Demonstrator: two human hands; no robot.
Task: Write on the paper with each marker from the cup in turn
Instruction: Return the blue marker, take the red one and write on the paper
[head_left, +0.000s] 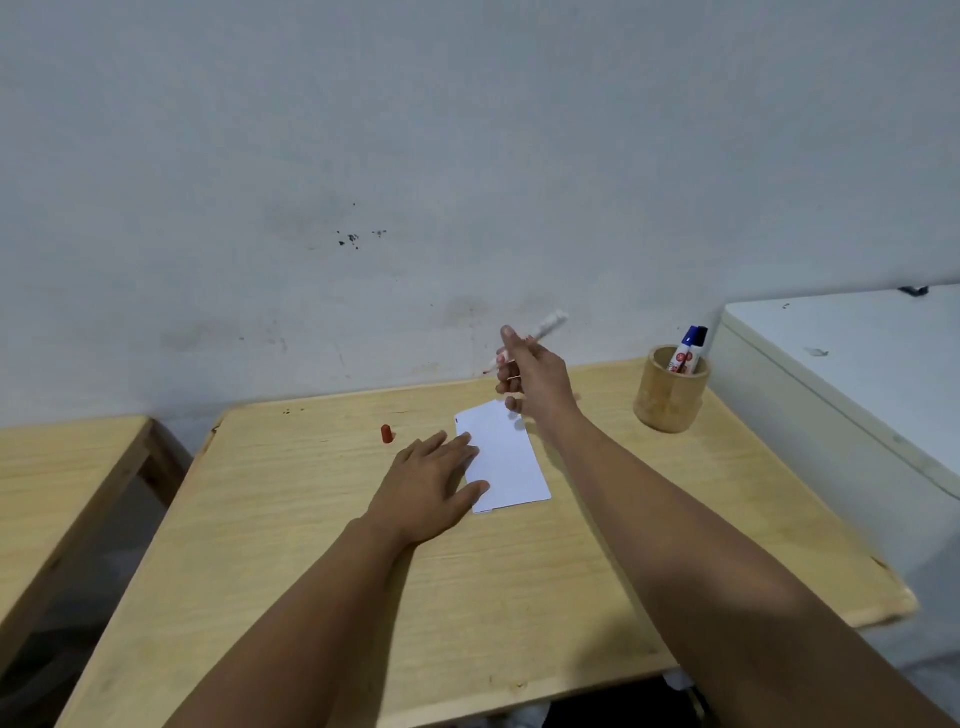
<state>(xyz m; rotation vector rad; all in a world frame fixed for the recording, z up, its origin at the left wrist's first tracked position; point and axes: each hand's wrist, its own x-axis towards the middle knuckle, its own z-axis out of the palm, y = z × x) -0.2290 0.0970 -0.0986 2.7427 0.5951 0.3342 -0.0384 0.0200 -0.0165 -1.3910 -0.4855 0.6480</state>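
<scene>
A white sheet of paper (506, 460) lies on the wooden table (311, 571). My left hand (428, 483) rests flat on the paper's left edge, fingers spread. My right hand (532, 376) is raised above the paper's far end and grips an uncapped red marker (548, 325), its red tip pointing down-left and its white barrel slanting up to the right. The marker's red cap (386, 434) lies on the table left of the paper. A bamboo cup (670, 395) at the back right holds a blue-capped marker (688, 345) and a black-capped one.
A white cabinet (852, 374) stands against the table's right side. A second wooden table (57, 467) sits to the left across a gap. A marked grey wall rises directly behind the table.
</scene>
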